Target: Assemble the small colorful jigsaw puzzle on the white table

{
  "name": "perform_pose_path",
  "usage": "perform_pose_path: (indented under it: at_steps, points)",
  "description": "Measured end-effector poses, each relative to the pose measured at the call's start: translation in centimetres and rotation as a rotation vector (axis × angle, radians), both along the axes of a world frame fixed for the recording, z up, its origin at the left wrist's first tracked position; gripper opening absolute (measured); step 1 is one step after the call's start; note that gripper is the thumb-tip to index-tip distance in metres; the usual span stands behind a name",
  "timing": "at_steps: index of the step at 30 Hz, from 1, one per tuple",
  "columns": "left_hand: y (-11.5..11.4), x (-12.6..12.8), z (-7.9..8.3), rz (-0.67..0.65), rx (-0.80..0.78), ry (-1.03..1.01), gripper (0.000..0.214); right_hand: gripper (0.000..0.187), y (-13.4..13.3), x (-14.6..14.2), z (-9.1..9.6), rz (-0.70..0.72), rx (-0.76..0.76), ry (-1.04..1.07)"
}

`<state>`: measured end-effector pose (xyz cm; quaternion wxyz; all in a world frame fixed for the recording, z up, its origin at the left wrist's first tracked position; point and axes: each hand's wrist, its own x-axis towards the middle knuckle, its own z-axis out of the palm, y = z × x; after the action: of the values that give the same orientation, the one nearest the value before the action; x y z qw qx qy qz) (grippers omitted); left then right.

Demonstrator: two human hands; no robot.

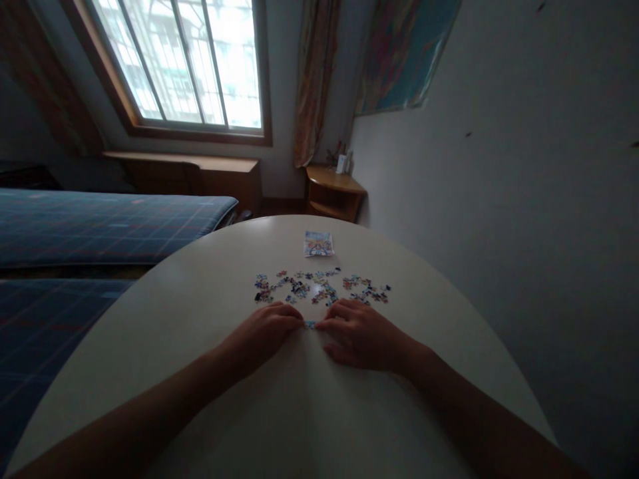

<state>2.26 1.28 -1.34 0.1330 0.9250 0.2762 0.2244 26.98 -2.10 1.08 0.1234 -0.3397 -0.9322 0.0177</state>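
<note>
Between my fingertips, a short strip of light-blue jigsaw puzzle pieces (310, 325) lies flat on the white round table (239, 412). My left hand (272, 329) has its thumb and fingers closed at the strip's left end. At the right end, my right hand (362, 332) grips with thumb and index finger, its other fingers curled. Just beyond my hands are loose jigsaw puzzle pieces (324, 291), many-coloured and spread in a wide band. Behind them rests a small printed picture packet (318, 244).
A bed with a blue plaid mattress (100, 226) stands left of the table. A wooden corner shelf (333, 183) with small items is beyond the far edge. The wall (499, 199) runs close along the right, and a window (184, 66) is at the back.
</note>
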Motion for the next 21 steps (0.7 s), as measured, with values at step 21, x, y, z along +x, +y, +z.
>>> perform_pose_path:
  at_steps: [21]
  points:
    - [-0.44, 0.51, 0.03, 0.039, -0.013, -0.007, 0.022, 0.033, -0.01, -0.14, 0.00, -0.013, -0.008, -0.023]
